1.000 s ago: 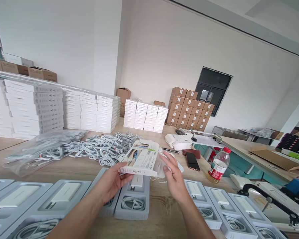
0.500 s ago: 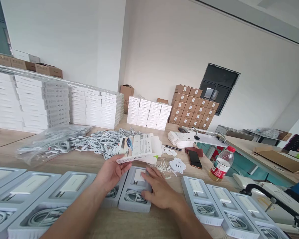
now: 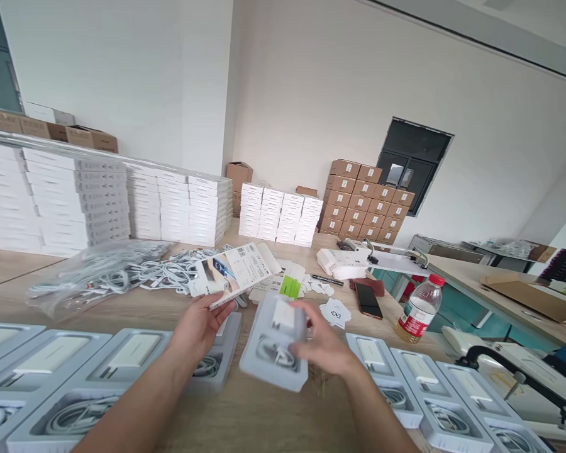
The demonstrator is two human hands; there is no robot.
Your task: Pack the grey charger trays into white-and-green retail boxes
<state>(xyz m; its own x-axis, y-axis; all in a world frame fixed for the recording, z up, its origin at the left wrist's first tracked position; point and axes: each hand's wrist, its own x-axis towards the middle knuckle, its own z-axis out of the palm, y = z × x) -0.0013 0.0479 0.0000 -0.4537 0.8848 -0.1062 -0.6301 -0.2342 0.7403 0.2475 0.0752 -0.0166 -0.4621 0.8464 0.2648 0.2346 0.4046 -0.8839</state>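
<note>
My left hand [image 3: 205,327] is closed on a white printed cardboard box [image 3: 238,272] with an open end flap, tilted above the table. In my right hand [image 3: 323,340] is a grey tray [image 3: 264,368], gripped by its right side and raised off the table. A white charger [image 3: 284,314] and a coiled white cable [image 3: 277,353] sit in its two wells. Another filled tray [image 3: 229,362] stands just left of it, partly behind my left forearm. The raised tray and right fingers are slightly blurred.
More filled trays flank my arms, on the left [image 3: 117,340] and right [image 3: 408,418]. Behind lie a cable pile [image 3: 165,277], a phone [image 3: 368,300] and a bottle [image 3: 419,311]. Stacks of white boxes [image 3: 280,214] line the back. Small white pieces [image 3: 318,286] lie scattered.
My right hand has closed on the tray and lifted it off the table. My left hand has moved the box slightly left and tilted it.
</note>
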